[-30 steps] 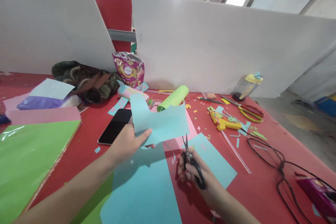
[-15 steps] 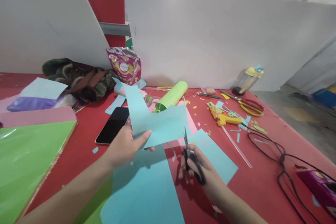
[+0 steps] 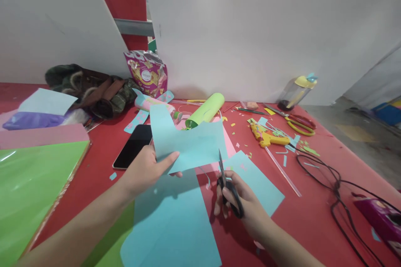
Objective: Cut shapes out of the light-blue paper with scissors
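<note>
Between thumb and fingers, my left hand (image 3: 158, 167) pinches a light blue sheet of paper (image 3: 191, 144) with a curved cut-out along its top edge. My right hand (image 3: 236, 196) grips black-handled scissors (image 3: 230, 190), their blades pointing up at the sheet's lower right corner; whether the blades touch the paper I cannot tell. Below lies a larger blue sheet (image 3: 175, 225), and another blue piece (image 3: 257, 183) rests right of the scissors. A black phone (image 3: 133, 148) lies beside my left hand. Behind the held sheet is a light green paper tube (image 3: 206, 110).
On the right are a yellow glue gun (image 3: 269, 137) with a cable (image 3: 336, 181), red-and-yellow-handled scissors (image 3: 300, 125), a bottle (image 3: 297, 91) and paper scraps. Green sheets (image 3: 40, 192), a camouflage pouch (image 3: 94, 94) and a snack bag (image 3: 148, 75) are at left and back.
The view has tilted slightly downward. The held blue sheet has turned slightly, with its left part leaning a little differently. Both hands keep their hold, nearly in place.
</note>
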The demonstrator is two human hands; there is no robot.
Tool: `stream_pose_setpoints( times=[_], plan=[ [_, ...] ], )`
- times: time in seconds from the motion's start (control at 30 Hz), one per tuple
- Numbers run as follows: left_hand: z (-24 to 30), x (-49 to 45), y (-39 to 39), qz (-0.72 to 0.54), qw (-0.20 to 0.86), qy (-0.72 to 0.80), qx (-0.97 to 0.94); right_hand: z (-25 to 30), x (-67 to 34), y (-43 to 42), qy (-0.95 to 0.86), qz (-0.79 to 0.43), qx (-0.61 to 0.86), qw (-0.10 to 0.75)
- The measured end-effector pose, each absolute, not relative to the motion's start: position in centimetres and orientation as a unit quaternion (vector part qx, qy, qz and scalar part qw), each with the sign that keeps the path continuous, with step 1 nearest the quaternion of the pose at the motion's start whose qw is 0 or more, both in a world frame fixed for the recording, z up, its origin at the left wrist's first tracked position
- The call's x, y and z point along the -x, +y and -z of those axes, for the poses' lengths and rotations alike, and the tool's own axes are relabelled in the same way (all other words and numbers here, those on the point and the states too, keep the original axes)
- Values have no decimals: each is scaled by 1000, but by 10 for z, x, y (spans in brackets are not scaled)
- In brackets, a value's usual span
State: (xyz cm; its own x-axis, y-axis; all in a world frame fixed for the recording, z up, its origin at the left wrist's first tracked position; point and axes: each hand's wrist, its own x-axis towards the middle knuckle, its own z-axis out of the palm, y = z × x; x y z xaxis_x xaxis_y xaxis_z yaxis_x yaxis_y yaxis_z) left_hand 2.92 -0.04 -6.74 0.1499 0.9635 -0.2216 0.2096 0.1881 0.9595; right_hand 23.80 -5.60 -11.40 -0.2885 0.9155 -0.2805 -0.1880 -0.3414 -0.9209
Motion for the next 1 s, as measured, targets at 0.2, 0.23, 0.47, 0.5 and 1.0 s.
stream_pose_setpoints(
  times=[0.2, 0.23, 0.47, 0.5, 1.0],
  plan=[
    [73, -26, 0, -350, 551, 547, -523, 116, -239, -56, -417, -683, 448, 398],
    [73, -26, 0, -348, 551, 546, -527, 116, -239, -56, -417, -683, 447, 399],
    [72, -27, 1, -337, 539, 558, -534, 109, -237, -58, -409, -677, 460, 404],
    [72, -27, 1, -337, 535, 560, -536, 108, -237, -58, -409, -677, 459, 404],
    [72, -23, 1, -328, 514, 574, -547, 108, -236, -58, -402, -683, 460, 401]
  ],
)
